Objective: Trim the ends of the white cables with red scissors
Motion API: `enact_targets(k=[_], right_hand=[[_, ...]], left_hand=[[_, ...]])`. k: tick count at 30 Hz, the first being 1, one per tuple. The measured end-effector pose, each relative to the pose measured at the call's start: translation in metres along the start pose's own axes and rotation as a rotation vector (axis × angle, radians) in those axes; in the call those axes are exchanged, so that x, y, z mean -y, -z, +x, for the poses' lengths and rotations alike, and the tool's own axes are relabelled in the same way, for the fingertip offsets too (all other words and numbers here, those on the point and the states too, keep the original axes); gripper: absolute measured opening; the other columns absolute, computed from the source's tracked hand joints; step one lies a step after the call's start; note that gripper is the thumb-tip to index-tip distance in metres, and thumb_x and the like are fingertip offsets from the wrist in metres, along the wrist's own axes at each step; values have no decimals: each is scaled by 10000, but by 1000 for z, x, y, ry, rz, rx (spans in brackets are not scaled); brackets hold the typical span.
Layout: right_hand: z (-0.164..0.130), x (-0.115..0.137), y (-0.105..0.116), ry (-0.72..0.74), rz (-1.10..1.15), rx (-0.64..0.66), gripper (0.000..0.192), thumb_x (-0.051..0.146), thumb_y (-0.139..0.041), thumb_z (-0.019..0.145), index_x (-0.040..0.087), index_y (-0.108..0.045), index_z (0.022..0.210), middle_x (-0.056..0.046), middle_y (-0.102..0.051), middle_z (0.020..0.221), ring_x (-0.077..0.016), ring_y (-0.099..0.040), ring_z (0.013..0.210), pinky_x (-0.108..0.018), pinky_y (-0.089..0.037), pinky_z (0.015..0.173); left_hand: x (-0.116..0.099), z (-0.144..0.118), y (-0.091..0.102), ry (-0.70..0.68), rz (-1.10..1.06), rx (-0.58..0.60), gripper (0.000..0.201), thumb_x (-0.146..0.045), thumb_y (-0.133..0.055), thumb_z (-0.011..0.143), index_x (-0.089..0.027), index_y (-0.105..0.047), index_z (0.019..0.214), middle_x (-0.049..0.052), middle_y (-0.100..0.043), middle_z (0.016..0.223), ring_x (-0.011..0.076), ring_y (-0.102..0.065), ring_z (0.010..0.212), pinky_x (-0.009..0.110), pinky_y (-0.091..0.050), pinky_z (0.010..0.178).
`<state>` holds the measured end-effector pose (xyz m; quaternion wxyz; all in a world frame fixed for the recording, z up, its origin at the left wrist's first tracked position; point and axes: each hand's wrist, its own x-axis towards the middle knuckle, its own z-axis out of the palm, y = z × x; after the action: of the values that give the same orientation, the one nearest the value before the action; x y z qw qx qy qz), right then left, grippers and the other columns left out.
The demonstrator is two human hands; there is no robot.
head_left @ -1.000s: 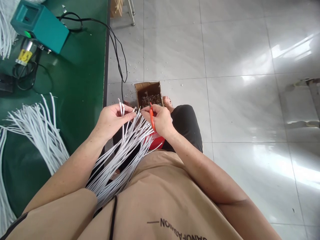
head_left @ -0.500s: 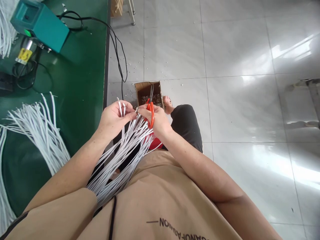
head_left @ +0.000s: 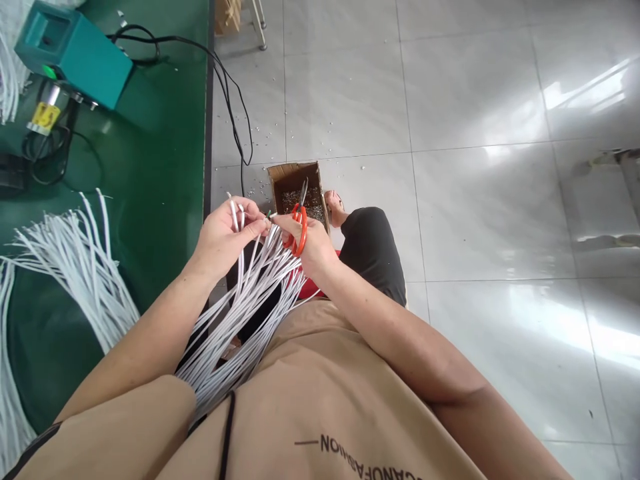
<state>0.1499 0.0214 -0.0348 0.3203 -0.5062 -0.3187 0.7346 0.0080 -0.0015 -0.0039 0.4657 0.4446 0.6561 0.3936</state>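
White cables, thin, round and smooth-jacketed, fan across the person's lap in a loose bundle. The left hand pinches a few ends upright, while the right hand is closed round orange-handled scissors, whose blades point at a small cardboard box of tiny offcuts on the glossy tiled floor. Judging by that litter, many ends are trimmed; most of the lap bundle looks unfinished. More cables lie on the green bench.
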Motion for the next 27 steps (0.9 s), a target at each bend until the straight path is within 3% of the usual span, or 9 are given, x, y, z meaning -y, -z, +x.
enact_targets(k=[5, 8, 11, 14, 22, 27], right_hand=[[-1, 6, 5, 102, -176, 40, 243, 416, -614, 786, 183, -613, 716, 43, -508, 607, -92, -429, 570, -241, -374, 590], [-2, 6, 11, 255, -603, 0, 253, 391, -559, 834, 166, -653, 762, 11, -589, 692, -111, -489, 634, -250, -379, 627], [-3, 2, 20, 513, -1098, -58, 227, 302, -519, 877, 146, -658, 790, -56, -646, 814, -159, -546, 747, -287, -373, 681], [0, -1, 26, 662, -1373, -61, 239, 245, -472, 914, 132, -671, 846, -102, -664, 879, -205, -571, 839, -329, -365, 743], [7, 2, 32, 765, -1525, -76, 334, 246, -401, 974, 132, -692, 855, -112, -669, 873, -224, -568, 849, -353, -340, 778], [8, 1, 34, 683, -1443, -43, 316, 247, -456, 954, 142, -683, 761, -84, -658, 786, -183, -543, 751, -322, -342, 716]], left_hand=[[0, 4, 2, 91, -148, 54, 299, -222, -704, 750, -195, -618, 1035, -13, -626, 745, 119, -591, 656, 253, -460, 618], [-1, 3, 4, 135, -205, 79, 284, -213, -700, 776, -183, -650, 1054, -7, -620, 767, 104, -582, 669, 235, -459, 624], [-1, 5, 6, 194, -291, 102, 274, -189, -716, 768, -177, -656, 1036, -9, -607, 730, 94, -570, 648, 208, -438, 586], [0, 6, 9, 239, -367, 127, 283, -164, -732, 756, -181, -652, 1028, -10, -598, 691, 93, -570, 634, 190, -420, 552], [2, 6, 11, 306, -411, 174, 278, -195, -748, 768, -168, -648, 1025, 9, -640, 702, 82, -586, 628, 165, -435, 559], [3, 7, 11, 317, -422, 181, 275, -199, -753, 762, -160, -645, 1011, 4, -639, 692, 79, -586, 606, 163, -428, 535]])
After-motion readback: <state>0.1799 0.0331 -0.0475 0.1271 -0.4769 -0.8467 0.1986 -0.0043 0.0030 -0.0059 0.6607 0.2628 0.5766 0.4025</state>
